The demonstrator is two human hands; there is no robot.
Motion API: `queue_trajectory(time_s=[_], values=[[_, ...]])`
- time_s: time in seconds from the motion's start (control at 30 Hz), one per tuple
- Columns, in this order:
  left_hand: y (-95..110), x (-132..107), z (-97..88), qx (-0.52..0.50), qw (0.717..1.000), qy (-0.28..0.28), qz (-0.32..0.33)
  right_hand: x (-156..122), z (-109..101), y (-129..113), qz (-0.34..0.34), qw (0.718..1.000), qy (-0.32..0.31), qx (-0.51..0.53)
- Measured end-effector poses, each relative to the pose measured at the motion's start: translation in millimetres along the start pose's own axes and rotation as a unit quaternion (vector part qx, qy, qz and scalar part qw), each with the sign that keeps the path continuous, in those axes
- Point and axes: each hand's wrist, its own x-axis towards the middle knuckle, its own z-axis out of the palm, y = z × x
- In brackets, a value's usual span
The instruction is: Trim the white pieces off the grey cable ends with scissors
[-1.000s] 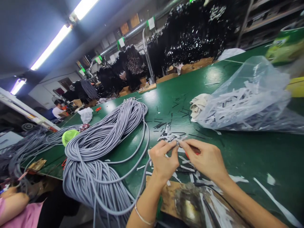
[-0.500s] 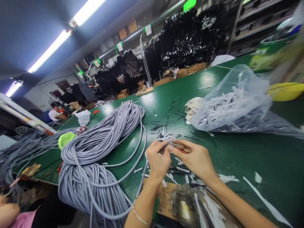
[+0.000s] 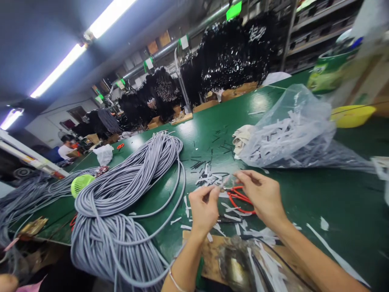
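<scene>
My left hand (image 3: 204, 207) is pinched shut on the end of a grey cable that runs down to the big grey cable coil (image 3: 127, 202) on the green table (image 3: 319, 194). My right hand (image 3: 261, 194) is closed in a pinch just to the right, fingertips near a thin pale piece at the cable's tip; what it grips is too small to name. Red-handled scissors (image 3: 238, 198) lie on the table under and between the hands. White paper strips and short black bits (image 3: 209, 176) are scattered around them.
A clear plastic bag (image 3: 291, 138) full of white strips lies at right, a folded cloth (image 3: 241, 138) beside it. A yellow bowl (image 3: 352, 115) and green tin (image 3: 328, 71) stand far right. A green fan (image 3: 79, 183) and more cable lie left. A person sits far left.
My hands have drawn slightly apart, the right one lifting to the right and uncovering the red scissors. The view has shifted a little to the right.
</scene>
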Motion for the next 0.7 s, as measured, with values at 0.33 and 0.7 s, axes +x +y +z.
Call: queue_trajectory(time_s=[0.33, 0.7], values=[[0, 6, 3.1, -0.225, 0.954, -0.108, -0.163, -7, 3, -13, 0.159, 0.955, -0.158, 0.193], [2, 4, 5.7, -0.178, 0.973, -0.084, -0.118, -6, 0, -8, 0.017, 0.985, -0.167, 0.042]])
